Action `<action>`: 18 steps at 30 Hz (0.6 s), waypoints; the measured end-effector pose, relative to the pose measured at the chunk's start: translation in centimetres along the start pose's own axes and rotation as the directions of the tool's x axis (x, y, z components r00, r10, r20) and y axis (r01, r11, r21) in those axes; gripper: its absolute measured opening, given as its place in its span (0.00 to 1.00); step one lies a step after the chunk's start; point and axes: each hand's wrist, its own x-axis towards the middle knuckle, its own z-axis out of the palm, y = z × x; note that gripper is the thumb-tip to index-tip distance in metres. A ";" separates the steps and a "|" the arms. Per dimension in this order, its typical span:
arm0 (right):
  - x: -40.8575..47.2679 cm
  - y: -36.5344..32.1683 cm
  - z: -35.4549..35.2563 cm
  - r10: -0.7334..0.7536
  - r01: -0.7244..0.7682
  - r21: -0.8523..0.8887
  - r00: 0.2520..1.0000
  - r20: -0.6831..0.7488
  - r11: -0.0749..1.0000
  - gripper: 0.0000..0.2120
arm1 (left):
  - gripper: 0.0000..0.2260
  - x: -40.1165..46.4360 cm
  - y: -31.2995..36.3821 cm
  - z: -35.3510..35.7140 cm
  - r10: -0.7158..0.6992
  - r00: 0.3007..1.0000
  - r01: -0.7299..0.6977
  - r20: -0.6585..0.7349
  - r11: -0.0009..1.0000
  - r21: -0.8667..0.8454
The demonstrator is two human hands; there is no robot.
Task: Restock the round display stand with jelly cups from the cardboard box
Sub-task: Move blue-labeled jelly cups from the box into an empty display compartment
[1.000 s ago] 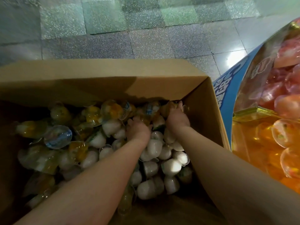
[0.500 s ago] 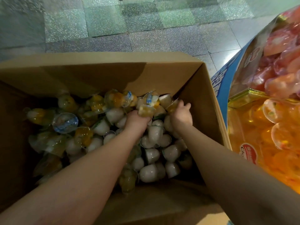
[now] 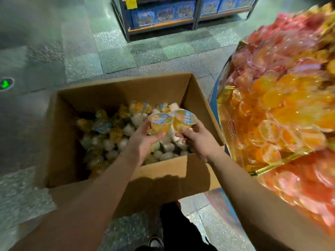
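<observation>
Two jelly cups are lifted above the cardboard box (image 3: pixel 163 178), one per hand. The left hand (image 3: pixel 145 140) curls its fingers round the left jelly cup (image 3: pixel 160 124) from below; the right hand (image 3: pixel 197 138) grips the right jelly cup (image 3: pixel 184 122) the same way, the two cups touching rim to rim, probably so both can travel in one trip. Beneath the hands, the box holds a heap of loose cups (image 3: pixel 116 136), orange and pale. Just right of the right hand stands the round display stand (image 3: pixel 222 93), its sections already piled with orange and red cups, the likely target. The lids carry blue print too small to read; a red oval logo (image 3: pixel 232 128) on the stand is blurred.
</observation>
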 end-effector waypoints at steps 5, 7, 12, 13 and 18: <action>-9.4 -1.7 -0.6 -0.041 0.038 0.114 0.999 0.024 0.993 0.28 | 0.20 -7.7 2.4 1.9 0.112 0.983 -0.107 0.147 0.993 -0.041; -13.2 -2.5 -1.6 -0.070 0.067 0.095 0.997 0.021 0.993 0.33 | 0.20 -9.7 3.2 3.2 0.149 0.969 -0.162 0.195 0.986 0.050; -21.4 -3.5 -5.0 -0.109 0.119 0.127 0.990 -0.088 0.985 0.33 | 0.31 -14.5 5.6 8.4 0.098 0.932 -0.111 0.349 0.994 0.018; -22.8 -3.5 -5.9 -0.113 0.130 0.128 0.985 -0.129 0.983 0.35 | 0.31 -15.6 5.9 9.6 0.095 0.909 -0.102 0.406 0.995 -0.006; -29.4 -2.9 -10.8 -0.162 0.190 0.061 0.936 -0.313 0.980 0.22 | 0.21 -19.3 5.9 16.4 0.041 0.837 0.044 0.546 0.989 -0.141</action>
